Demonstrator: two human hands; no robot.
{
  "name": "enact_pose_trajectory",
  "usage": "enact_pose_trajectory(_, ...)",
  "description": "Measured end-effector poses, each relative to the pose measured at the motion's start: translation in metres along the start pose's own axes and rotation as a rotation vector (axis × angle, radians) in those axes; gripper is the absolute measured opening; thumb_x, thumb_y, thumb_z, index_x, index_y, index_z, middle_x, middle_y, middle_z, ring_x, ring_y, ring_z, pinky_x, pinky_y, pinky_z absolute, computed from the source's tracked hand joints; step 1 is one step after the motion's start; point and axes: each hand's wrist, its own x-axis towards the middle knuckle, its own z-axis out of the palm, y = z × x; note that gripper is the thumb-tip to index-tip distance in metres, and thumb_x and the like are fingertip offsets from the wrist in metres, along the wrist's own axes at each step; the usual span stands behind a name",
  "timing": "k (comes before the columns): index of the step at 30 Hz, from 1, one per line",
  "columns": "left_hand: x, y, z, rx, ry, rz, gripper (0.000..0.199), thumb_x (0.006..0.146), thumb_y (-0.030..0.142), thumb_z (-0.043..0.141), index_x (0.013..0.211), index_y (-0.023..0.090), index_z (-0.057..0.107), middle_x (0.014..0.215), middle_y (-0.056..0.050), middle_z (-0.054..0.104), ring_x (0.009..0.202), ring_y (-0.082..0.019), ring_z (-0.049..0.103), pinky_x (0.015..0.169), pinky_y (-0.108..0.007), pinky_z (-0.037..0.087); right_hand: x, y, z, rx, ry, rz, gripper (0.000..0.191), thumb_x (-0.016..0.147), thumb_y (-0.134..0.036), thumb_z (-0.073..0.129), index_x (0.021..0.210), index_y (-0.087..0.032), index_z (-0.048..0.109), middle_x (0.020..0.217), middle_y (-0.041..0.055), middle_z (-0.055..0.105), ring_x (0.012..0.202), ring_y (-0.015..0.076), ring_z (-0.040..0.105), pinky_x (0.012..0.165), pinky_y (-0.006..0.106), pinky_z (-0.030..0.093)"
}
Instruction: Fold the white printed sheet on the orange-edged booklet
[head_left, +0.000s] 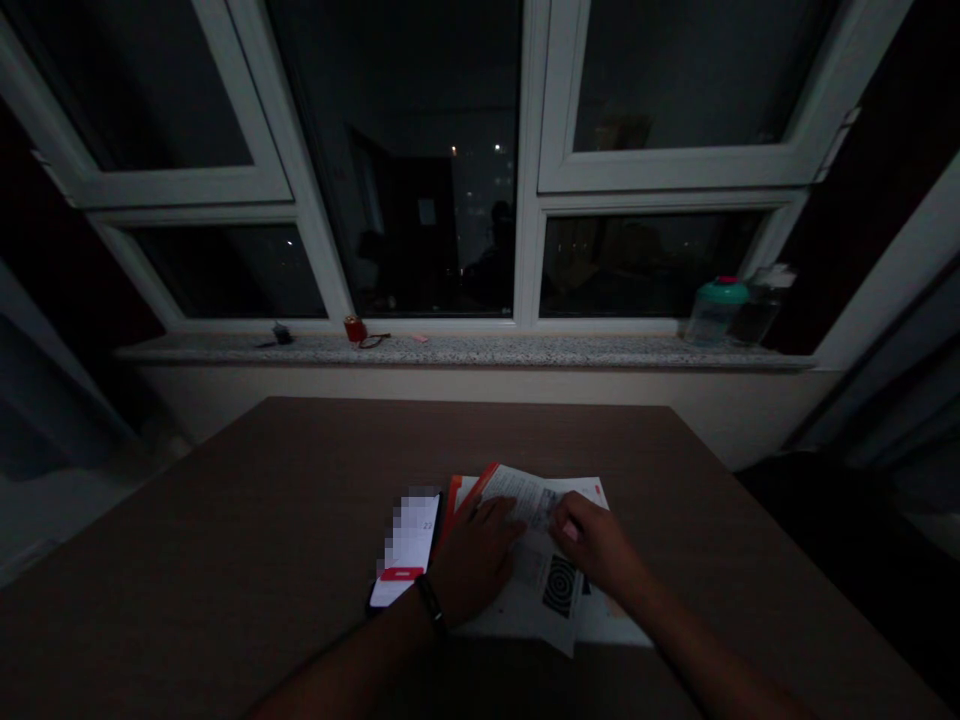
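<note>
Printed sheets (525,590) with an orange-red edge lie on the brown table (315,450), one page raised and tilted over those beneath. My left hand (480,555), a dark band on its wrist, rests on the left side of the page with its fingers spread. On the page's right side is my right hand (589,535), its fingers curled and closed; what they pinch, if anything, is too dark to make out. A phone (409,550) with a lit screen lies left of the sheets, near my left wrist.
Beyond the table runs a speckled windowsill (480,350). It bears a small dark object (282,333), a red can-like item (354,328), a green-lidded container (718,312) and a clear bottle (763,305). Dark windows rise behind it.
</note>
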Motion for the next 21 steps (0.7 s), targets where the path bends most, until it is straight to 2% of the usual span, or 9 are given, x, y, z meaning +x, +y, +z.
enact_pose_trajectory(4,-0.001,-0.001,0.001,-0.012,-0.001,-0.005,0.045,0.086,0.013,0.056,0.129,0.025,0.053,0.144,-0.008,0.045,0.137,-0.025,0.035,0.116,-0.05,0.021,-0.001,-0.004,-0.006,0.013,-0.003,0.03,0.007,0.085,-0.018,0.05,0.084,-0.023,0.055,0.076,-0.001,0.063,0.069,0.0158,0.06,0.062,0.023,0.04)
enact_pose_trajectory(8,-0.001,-0.001,-0.001,-0.018,-0.014,-0.008,0.042,0.088,0.015,0.056,0.129,0.025,0.053,0.144,-0.007,0.045,0.137,-0.025,0.035,0.116,-0.05,0.022,0.0,-0.007,-0.011,0.031,-0.018,0.05,0.018,0.093,-0.029,0.046,0.095,-0.024,0.063,0.084,0.001,0.069,0.076,0.0176,0.065,0.068,0.025,0.044)
enact_pose_trajectory(11,-0.002,-0.001,-0.001,-0.023,-0.025,-0.001,0.039,0.091,0.02,0.056,0.13,0.025,0.052,0.145,-0.007,0.045,0.137,-0.025,0.035,0.116,-0.051,0.023,0.001,-0.005,-0.014,0.039,-0.01,0.082,0.023,0.095,-0.035,0.047,0.091,-0.024,0.067,0.087,0.0016,0.072,0.079,0.0187,0.068,0.069,0.025,0.045)
enact_pose_trajectory(15,-0.002,0.0,-0.003,-0.03,-0.034,-0.003,0.041,0.092,0.027,0.058,0.132,0.026,0.051,0.147,-0.007,0.043,0.138,-0.026,0.035,0.116,-0.051,0.023,0.001,0.0,-0.016,0.039,0.007,0.126,0.028,0.095,-0.04,0.048,0.086,-0.023,0.068,0.077,0.0012,0.071,0.069,0.0177,0.067,0.063,0.024,0.044)
enact_pose_trajectory(19,-0.001,-0.001,-0.004,-0.024,-0.05,-0.026,0.046,0.086,0.015,0.056,0.131,0.023,0.053,0.147,-0.008,0.042,0.14,-0.026,0.032,0.117,-0.051,0.02,0.001,0.004,-0.016,-0.009,0.041,0.136,0.034,0.096,-0.041,0.044,0.077,-0.022,0.066,0.068,0.0011,0.067,0.063,0.0173,0.064,0.059,0.025,0.043)
enact_pose_trajectory(21,-0.001,-0.001,-0.003,-0.022,-0.063,-0.036,0.049,0.082,0.01,0.054,0.13,0.022,0.053,0.148,-0.007,0.043,0.14,-0.025,0.031,0.117,-0.051,0.02,0.001,0.005,-0.015,-0.032,0.076,0.134,0.031,0.095,-0.038,0.043,0.082,-0.022,0.067,0.077,0.0028,0.07,0.069,0.0186,0.066,0.065,0.027,0.046)
